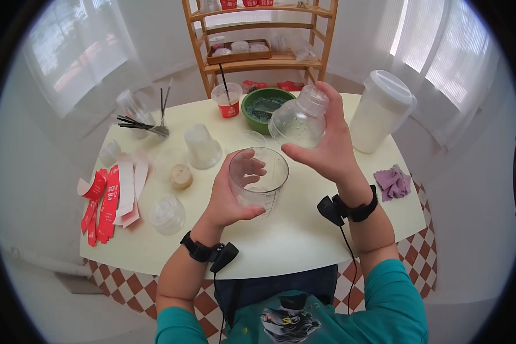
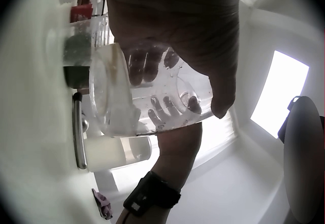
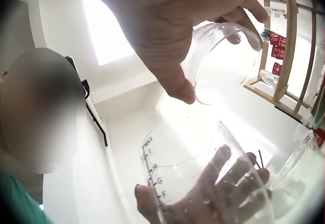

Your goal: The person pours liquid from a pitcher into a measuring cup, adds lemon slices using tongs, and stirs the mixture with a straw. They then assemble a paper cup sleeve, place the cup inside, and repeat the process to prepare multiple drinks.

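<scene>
My left hand (image 1: pixel 226 198) grips a clear measuring cup (image 1: pixel 259 178), its open rim facing up; in the right wrist view letters run down the side of this cup (image 3: pixel 177 183), with fingers behind the wall. Up and to the right, my right hand (image 1: pixel 329 137) holds a clear, rounded plastic vessel (image 1: pixel 298 121) with a narrower top, tilted, thumb on the near side and fingers round the far side. The two vessels are apart. What the tilted vessel contains cannot be told.
A green bowl (image 1: pixel 258 109) and a cup with a black straw (image 1: pixel 228 102) stand behind. To the right are a lidded pitcher (image 1: pixel 378 112) and a purple cloth (image 1: pixel 393 183). Leftward lie red and white paper sleeves (image 1: pixel 109 203), stacked clear cups (image 1: pixel 202 146) and black straws (image 1: pixel 146 125).
</scene>
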